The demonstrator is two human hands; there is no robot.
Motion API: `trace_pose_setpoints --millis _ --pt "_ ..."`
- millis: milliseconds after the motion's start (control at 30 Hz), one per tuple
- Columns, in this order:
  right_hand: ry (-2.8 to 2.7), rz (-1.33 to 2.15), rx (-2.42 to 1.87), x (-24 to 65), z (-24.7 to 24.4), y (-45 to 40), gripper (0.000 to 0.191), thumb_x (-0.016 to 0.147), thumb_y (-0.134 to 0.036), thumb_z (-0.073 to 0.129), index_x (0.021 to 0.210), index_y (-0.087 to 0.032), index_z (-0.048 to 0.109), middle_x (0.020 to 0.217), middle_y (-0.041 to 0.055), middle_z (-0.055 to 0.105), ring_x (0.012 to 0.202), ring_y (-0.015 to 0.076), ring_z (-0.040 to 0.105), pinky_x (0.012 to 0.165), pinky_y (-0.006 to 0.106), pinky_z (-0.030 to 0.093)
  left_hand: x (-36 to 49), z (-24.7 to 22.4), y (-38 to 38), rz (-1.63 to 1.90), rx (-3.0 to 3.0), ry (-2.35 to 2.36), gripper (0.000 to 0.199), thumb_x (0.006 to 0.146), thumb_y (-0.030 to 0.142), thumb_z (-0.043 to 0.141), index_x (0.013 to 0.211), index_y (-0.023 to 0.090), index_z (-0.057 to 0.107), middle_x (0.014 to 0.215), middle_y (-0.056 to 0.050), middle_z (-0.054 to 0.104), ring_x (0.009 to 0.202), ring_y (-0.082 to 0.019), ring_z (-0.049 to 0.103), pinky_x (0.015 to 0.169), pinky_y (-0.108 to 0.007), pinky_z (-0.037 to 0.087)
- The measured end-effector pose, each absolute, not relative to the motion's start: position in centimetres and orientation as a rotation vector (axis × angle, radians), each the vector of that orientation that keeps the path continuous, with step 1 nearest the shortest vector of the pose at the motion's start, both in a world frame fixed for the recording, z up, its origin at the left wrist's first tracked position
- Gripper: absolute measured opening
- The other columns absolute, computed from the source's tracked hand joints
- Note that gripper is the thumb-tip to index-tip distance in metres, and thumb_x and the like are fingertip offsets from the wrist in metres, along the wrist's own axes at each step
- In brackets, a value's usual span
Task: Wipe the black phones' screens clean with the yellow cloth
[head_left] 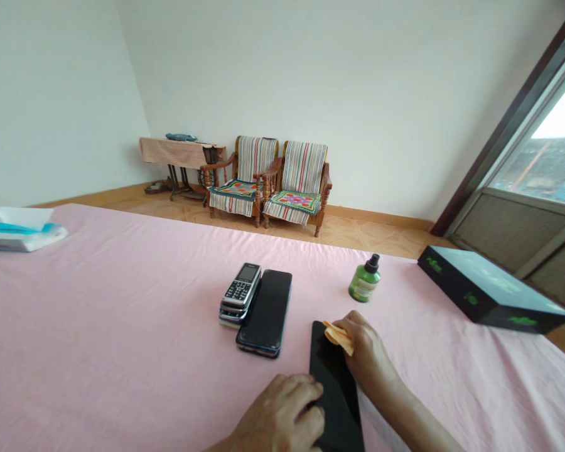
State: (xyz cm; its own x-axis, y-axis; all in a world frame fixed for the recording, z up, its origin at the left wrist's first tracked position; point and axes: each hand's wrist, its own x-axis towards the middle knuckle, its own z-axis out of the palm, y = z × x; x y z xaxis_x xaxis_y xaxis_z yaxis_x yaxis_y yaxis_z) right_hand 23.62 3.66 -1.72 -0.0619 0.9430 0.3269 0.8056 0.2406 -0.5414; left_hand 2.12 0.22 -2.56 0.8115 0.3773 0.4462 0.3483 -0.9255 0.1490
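Observation:
A black tablet (332,389) with a glossy face lies flat on the pink cloth at the bottom. My left hand (285,411) grips its left edge, fingers curled over the face. Near the tablet's far end, my right hand (365,345) is closed around a folded orange-yellow cloth (339,338) pressed against the surface. To the left, a large dark smartphone (267,311) rests on top of another. Beside it is a pile of small phones with a silver keypad phone (242,285) uppermost. A green spray bottle (364,280) with a black top stands beyond my right hand.
The pink cloth (122,351) covers the surface in front of me. A black box with green marks (489,289) sits at the right edge, and a tissue pack (21,231) at the far left. Two wooden armchairs (294,179) and a covered sewing table (179,152) stand by the wall.

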Motion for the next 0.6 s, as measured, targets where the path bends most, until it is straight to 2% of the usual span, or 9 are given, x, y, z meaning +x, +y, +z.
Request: trace_pose_setpoints --millis 200,400,500,600 --pt "-1.88 0.31 -1.614 24.2 -2.0 3.2 0.024 0.078 -0.002 0.05 0.076 -0.017 0.068 0.077 0.0057 0.057 0.073 0.0188 0.058 0.064 0.026 0.042 2.0 -2.5 0.2 0.746 2.934 0.589 0.028 0.096 0.038 0.051 0.104 0.013 0.06 0.115 -0.012 0.065 0.109 -0.024 0.059 0.094 -0.033 0.05" --pt "-1.882 0.17 -1.679 26.0 -2.0 2.9 0.026 0.074 -0.001 0.047 0.066 -0.018 0.065 0.069 0.0049 0.059 0.064 0.0174 0.058 0.058 0.025 0.039 2.0 -2.2 0.1 0.754 2.913 0.593 0.027 0.093 0.038 0.058 0.106 0.014 0.059 0.117 -0.012 0.064 0.109 -0.024 0.059 0.094 -0.034 0.049" --pt "-1.821 0.103 -1.719 27.0 -1.8 2.9 0.022 0.077 -0.008 0.048 0.064 -0.018 0.063 0.066 0.0047 0.058 0.06 0.018 0.058 0.054 0.026 0.037 1.9 -2.2 0.1 0.765 2.901 0.612 0.026 0.093 0.036 0.058 0.107 0.014 0.059 0.117 -0.011 0.064 0.11 -0.024 0.058 0.096 -0.035 0.049" --pt "-1.728 0.122 -1.67 27.2 -1.8 3.1 0.017 0.078 -0.017 0.05 0.07 -0.019 0.064 0.068 0.0053 0.061 0.061 0.0186 0.059 0.055 0.026 0.039 2.1 -3.3 0.3 0.782 2.895 0.605 0.025 0.093 0.035 0.057 0.107 0.015 0.059 0.118 -0.011 0.064 0.111 -0.024 0.057 0.097 -0.034 0.048"
